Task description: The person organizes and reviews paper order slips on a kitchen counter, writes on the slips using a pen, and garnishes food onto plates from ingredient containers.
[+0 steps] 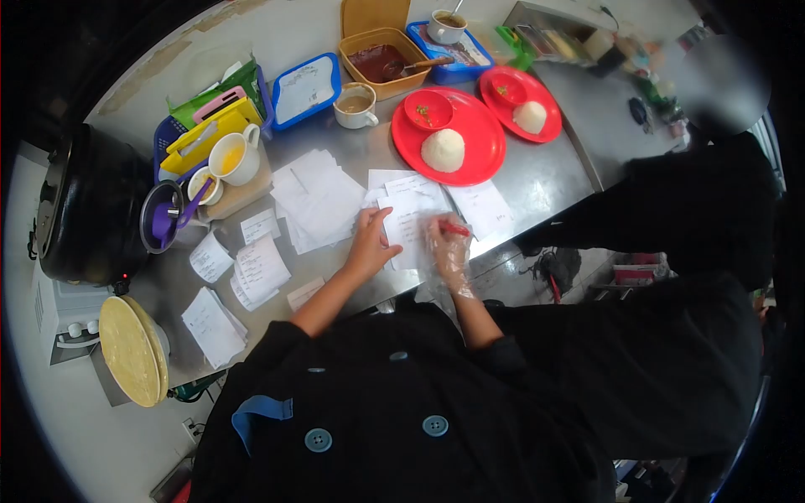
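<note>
My right hand (pixel 450 256), in a clear plastic glove, is closed around a red pen (pixel 454 228) over a handwritten paper slip (pixel 406 220). My bare left hand (pixel 369 243) rests at the left edge of this slip, its thumb and index finger apart and touching the paper. More white papers (pixel 317 197) lie in a loose pile to the left, and another written sheet (pixel 482 208) is to the right of the pen. Beyond my hands, a large red plate (pixel 482 155) carries a mound of rice (pixel 443 151) and a small red bowl (pixel 428 110).
A second red plate (pixel 549 126) with rice sits farther right. Along the wall are a tub of brown sauce (pixel 377 63), a cup (pixel 355 106) and a blue-rimmed lid (pixel 307 90). Printed receipts (pixel 258 272) lie left, near a black cooker (pixel 92 210). A person in black (pixel 671 210) stands at right.
</note>
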Tool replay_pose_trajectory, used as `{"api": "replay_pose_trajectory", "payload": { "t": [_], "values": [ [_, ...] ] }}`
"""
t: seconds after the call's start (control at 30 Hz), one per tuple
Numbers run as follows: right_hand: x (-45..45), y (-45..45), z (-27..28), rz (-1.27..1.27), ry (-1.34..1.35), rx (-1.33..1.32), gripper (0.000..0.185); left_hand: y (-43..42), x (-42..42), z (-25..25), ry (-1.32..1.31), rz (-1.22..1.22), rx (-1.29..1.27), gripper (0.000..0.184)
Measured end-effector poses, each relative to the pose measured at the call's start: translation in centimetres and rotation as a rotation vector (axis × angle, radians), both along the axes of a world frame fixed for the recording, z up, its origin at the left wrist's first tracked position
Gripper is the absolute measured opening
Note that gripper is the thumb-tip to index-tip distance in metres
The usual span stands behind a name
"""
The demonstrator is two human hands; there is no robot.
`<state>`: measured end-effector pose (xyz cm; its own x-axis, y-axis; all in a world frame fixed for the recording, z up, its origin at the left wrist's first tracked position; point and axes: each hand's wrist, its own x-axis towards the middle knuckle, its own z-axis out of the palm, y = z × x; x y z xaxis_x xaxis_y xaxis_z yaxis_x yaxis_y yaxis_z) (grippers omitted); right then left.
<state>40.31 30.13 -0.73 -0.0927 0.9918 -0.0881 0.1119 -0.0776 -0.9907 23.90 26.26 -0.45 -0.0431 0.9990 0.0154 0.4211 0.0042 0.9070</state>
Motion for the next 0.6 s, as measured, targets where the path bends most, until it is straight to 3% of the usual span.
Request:
{"api": "replay_pose_trajectory", "payload": {
  "t": [0.03,0.1,0.13,0.17,0.27,0.37,0.4,0.5,0.6],
  "values": [
    [0.1,-0.2,0.3,0.003,0.103,-0.065,0.004,0.0,0.0,-0.1,0.01,0.001,0.0,0.075],
    [-0.6,-1.0,-2.5,0.107,-0.164,0.135,0.005,0.1,0.0,-0.2,0.009,0.001,0.004,0.075],
    [-1.2,-2.0,1.2,0.139,-0.423,0.251,0.006,0.1,0.0,-0.2,0.007,0.0,0.004,0.075],
    [-1.0,-1.9,1.1,0.141,-0.424,0.249,0.006,0.0,0.1,-0.3,0.005,0.001,0.002,0.075],
    [0.6,-0.8,2.1,-0.022,-0.226,0.124,0.007,0.0,0.0,-0.2,0.015,0.001,0.002,0.075],
    [1.6,-1.1,0.0,0.042,-0.07,0.025,0.013,0.1,0.1,-0.1,0.022,0.004,0.003,0.076],
    [0.9,-1.5,-0.2,0.06,0.09,0.022,0.01,0.1,0.1,-0.1,0.022,0.005,0.001,0.076],
    [0.3,-2.9,0.0,0.059,-0.02,0.035,0.006,0.1,0.1,-0.1,0.026,0.005,0.001,0.076],
    [1.0,-2.6,-0.5,-0.005,0.104,0.051,0.005,-0.1,0.0,-0.2,0.028,0.002,0.011,0.076]
  ]
}}
